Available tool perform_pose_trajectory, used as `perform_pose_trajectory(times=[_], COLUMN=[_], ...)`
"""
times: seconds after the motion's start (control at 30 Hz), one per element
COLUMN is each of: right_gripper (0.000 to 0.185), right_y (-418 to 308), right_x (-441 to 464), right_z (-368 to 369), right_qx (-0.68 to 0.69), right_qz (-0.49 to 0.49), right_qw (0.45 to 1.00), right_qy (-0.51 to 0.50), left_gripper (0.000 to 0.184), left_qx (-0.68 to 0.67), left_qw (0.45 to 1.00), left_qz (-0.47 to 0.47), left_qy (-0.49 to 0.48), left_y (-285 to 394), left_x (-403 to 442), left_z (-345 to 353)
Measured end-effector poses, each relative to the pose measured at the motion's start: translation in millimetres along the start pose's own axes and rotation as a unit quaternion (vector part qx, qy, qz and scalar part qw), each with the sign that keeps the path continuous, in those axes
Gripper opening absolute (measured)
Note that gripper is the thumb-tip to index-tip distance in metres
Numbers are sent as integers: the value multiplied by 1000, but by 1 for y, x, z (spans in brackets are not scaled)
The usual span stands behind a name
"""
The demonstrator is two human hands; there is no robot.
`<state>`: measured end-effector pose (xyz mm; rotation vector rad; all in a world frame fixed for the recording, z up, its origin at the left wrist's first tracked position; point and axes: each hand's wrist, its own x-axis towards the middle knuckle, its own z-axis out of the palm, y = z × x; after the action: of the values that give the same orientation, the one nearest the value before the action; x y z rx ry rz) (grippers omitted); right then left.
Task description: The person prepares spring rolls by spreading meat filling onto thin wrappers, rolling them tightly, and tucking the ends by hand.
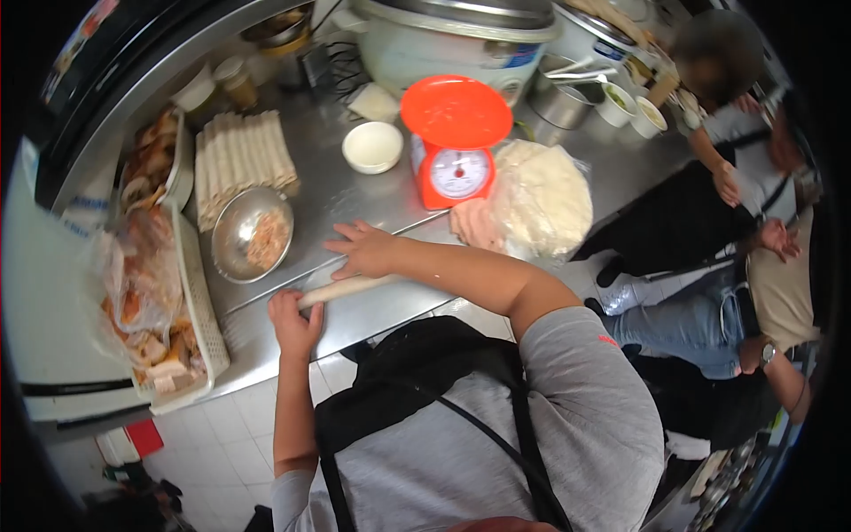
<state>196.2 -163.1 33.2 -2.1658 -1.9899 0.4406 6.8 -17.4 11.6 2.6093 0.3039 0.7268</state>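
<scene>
A long, pale uncooked spring roll (347, 288) lies along the front of the steel counter. My right hand (365, 252) is open on its middle, fingers spread and palm down. At the roll's left end is my left hand (296, 321), thumb and fingers apart, touching the tip. Just behind the hands a steel bowl (232, 232) holds an orange-pink shredded filling (269, 238). Finished-looking pale rolls (244, 155) are stacked in rows beyond the bowl. To the right, a stack of round pale wrappers (545, 199) sits partly under clear plastic.
Behind the wrappers stands an orange scale (459, 173), beside a white bowl (372, 147). A large rice cooker (452, 44) is at the back. On the left, a white basket (197, 310) holds bagged food. Other people (745, 168) stand at the right.
</scene>
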Motion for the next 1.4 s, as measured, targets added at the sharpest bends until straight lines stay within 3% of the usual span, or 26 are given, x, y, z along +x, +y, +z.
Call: perform_pose_trajectory(times=[0.03, 0.13, 0.2, 0.27, 0.37, 0.47, 0.63, 0.7, 0.8, 0.9, 1.0, 1.1, 1.2, 1.3, 1.4], right_gripper=[31, 34, 33, 29, 26, 18, 16, 25, 22, 12, 12, 10, 13, 18, 24], right_y=[12, 25, 29, -11, -26, -23, -16, -26, -25, -25, -22, -19, -26, -44, -48], right_x=[-15, -43, -42, -49, -48, -46, -68, -80, -83, -82, -76, -69, -55, -46, -41], right_z=[1, -8, 18, -15, 12, 39, 43, 31, 27, 17, 14, 21, 26, 17, 23], right_qx=[-53, -84, -95, 21, -1, -6, -66, -24, 57, 147, 152, 94, -36, 5, 41], right_qz=[-14, 70, 51, 88, 68, 84, 126, 161, 211, 281, 321, 354, 371, 255, 279], right_qw=[998, 994, 986, 994, 989, 959, 955, 954, 948, 926, 918, 904, 884, 908, 916], right_qy=[17, 24, 126, 63, 134, 271, 260, 252, 232, 202, 177, 221, 284, 332, 284], left_gripper=[32, 36, 39, 37, 36, 33, 33, 37, 36, 26, 17, 10, 6, 5, 8], left_qx=[14, 41, 44, 34, 22, 1, 53, 43, -1, -44, -47, -48, -54, -53, -51], left_qw=[1000, 997, 993, 993, 992, 989, 985, 985, 988, 985, 981, 981, 985, 985, 983], left_qz=[14, 61, 98, 100, 105, 142, 161, 122, 136, 130, 158, 153, 126, 98, 79], left_qy=[2, -8, -49, -45, -59, -52, -40, -114, -73, -105, -103, -105, -109, -129, -157], left_y=[8, 27, 28, 25, 19, 10, 14, 7, -2, -11, -16, -18, -18, -18, -18], left_x=[1, 5, 3, 3, 7, 11, 21, 18, 22, 31, 40, 49, 52, 56, 56], left_z=[-1, 8, 20, 27, 31, 33, 18, 14, 10, 9, 11, 12, 15, 17, 18])
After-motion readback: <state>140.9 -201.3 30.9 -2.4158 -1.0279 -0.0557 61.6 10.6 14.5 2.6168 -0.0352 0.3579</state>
